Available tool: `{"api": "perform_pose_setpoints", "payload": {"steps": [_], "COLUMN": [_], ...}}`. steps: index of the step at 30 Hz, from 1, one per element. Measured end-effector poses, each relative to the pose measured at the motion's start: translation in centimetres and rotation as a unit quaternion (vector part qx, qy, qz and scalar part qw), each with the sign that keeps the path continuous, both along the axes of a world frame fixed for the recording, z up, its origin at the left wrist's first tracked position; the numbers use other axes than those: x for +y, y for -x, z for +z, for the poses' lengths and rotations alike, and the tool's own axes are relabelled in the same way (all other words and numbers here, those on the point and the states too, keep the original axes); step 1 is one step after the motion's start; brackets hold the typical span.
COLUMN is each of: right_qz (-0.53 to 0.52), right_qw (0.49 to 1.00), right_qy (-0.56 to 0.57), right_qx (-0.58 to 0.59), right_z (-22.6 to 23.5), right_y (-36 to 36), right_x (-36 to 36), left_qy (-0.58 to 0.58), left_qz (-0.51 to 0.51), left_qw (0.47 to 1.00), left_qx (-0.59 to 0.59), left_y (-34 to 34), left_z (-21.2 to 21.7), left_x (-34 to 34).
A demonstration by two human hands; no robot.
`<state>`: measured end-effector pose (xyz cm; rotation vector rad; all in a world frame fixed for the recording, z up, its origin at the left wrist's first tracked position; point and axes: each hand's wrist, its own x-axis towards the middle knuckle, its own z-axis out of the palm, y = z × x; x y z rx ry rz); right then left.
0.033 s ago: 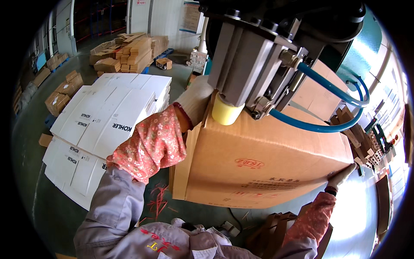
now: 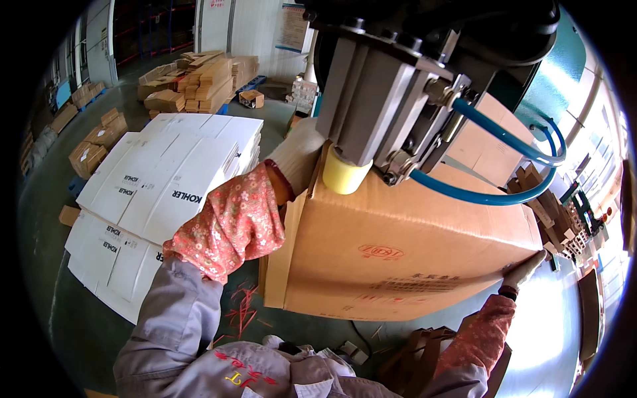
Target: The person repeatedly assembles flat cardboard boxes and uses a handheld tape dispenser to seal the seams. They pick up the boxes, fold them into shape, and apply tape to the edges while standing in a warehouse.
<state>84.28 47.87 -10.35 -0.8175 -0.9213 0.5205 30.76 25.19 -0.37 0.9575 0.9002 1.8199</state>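
I hold a large brown corrugated cardboard box [image 2: 405,259] up under the grey metal machine head [image 2: 385,99]. My left hand [image 2: 298,159], in a white knit glove, is pressed against the box's upper left edge, though I cannot tell whether its fingers curl over it. My right hand [image 2: 524,268], gloved too, lies flat and open against the lower right corner. Just right of my left hand, a yellow cylindrical roller [image 2: 344,176] touches the box top. To do this well, I judge both palms should press evenly, keeping the seam square beneath it. Beyond my left arm lie stacked white flattened cartons [image 2: 166,186].
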Motion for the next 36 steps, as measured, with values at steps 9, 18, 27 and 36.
{"api": "perform_pose_setpoints", "payload": {"steps": [9, 18, 27, 36], "right_qz": [0.032, 0.197, 0.880, 0.759], "right_qw": [0.998, 0.919, 0.363, 0.459], "right_qy": [0.050, 0.095, 0.124, -0.263], "right_qx": [0.006, -0.328, -0.282, -0.379], "right_z": [0.7, -1.6, 9.6, 7.5], "right_y": [2.4, 5.9, 36.8, 35.1], "right_x": [-1.8, -10.3, -27.2, -28.4], "left_qy": [-0.009, 0.100, 0.057, 0.048], "left_qz": [0.000, 0.041, -0.144, 0.314], "left_qw": [1.000, 0.867, 0.474, 0.485], "left_qx": [0.011, 0.487, 0.867, 0.815], "left_y": [-1.2, -5.4, -20.7, -17.6], "left_z": [-3.6, -8.1, -8.4, -1.9], "left_x": [-2.2, -20.6, -18.9, -24.8]}}
